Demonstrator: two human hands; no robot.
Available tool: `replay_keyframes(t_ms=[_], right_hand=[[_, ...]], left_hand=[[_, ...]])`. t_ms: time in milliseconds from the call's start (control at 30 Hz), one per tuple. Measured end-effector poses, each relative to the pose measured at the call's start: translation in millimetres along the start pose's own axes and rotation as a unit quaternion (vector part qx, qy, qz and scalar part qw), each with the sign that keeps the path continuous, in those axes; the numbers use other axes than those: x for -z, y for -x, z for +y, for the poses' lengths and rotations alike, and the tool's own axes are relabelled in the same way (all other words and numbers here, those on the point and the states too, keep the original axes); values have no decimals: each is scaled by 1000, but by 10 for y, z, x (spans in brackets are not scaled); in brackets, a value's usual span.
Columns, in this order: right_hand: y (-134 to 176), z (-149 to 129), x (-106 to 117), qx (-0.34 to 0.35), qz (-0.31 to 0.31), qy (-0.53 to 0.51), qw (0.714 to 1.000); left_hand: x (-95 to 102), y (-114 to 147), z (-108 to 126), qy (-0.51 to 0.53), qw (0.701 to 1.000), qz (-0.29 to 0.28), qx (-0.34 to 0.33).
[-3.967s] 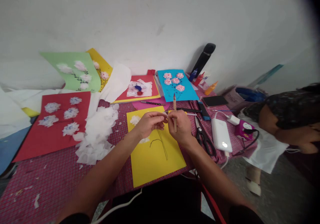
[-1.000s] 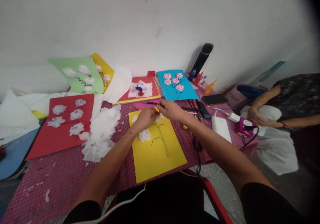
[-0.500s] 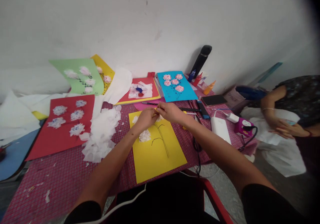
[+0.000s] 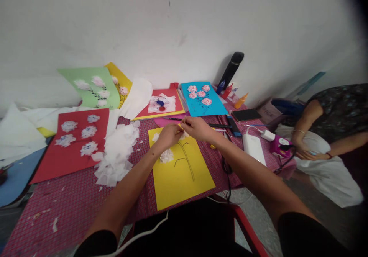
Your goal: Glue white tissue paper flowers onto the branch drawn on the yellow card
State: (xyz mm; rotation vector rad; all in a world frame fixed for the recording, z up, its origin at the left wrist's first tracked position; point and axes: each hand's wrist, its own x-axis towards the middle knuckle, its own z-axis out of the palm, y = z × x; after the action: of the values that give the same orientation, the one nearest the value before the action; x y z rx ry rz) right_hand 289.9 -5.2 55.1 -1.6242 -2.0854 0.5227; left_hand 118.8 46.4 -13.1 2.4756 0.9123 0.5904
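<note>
Over the top of a yellow sheet of paper [image 4: 184, 188], my left hand [image 4: 170, 135] and my right hand [image 4: 196, 128] meet with fingertips pinched together. What they pinch is small and mostly hidden; a bit of white shows just under them. Drawn stems [image 4: 187, 161] run down the yellow sheet below my fingers. A white tissue-paper flower [image 4: 166, 156] sits on the sheet below my left hand, and more white petals peek out on either side of the hands. Left of the sheet lies a heap of white tissue-paper pieces [image 4: 116, 155].
Flower pictures on red [image 4: 77, 165], green [image 4: 69, 81] and blue paper [image 4: 201, 109] lie around. Behind are a black bottle [image 4: 231, 70] and paint bottles [image 4: 241, 100]. A phone [image 4: 246, 114], a white power bank [image 4: 254, 149] and cables are at right, where another person [image 4: 324, 134] sits.
My hands stay almost in place over the yellow sheet, fingertips still together. The person at the right has shifted their arms and hands slightly left and down.
</note>
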Motion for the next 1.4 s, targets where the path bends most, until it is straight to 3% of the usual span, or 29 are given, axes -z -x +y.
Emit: replay_keyframes(t_ms=[167,300,400,500,600,700,1033,1400], right_hand=[[65,-31,156,13,45,-47,998],[397,-95,255,-14,148,-118,982],[884,-155,49,-81,244,-177,950],[1394,-174,-382,-123,305,-225,917],[1706,-149,-760,-94,300,-215,925],[1781,-107,-897,-79,304,-207,927],[1742,-40,-889,-124,278,-256,918],[1739,-58,-869,-134,279,-263,914]], left_hand=[[-44,6,-83,-3,1000,11,22],[-57,20,-104,-10,1000,17,15],[-45,34,-67,-4,1000,18,-25],[-38,41,-25,-16,998,-1,-57],[-54,35,-8,-37,998,-14,-52],[-75,18,-9,-41,998,-6,-37],[7,-8,-13,-28,999,13,-18],[-91,-22,10,-45,998,-10,-40]])
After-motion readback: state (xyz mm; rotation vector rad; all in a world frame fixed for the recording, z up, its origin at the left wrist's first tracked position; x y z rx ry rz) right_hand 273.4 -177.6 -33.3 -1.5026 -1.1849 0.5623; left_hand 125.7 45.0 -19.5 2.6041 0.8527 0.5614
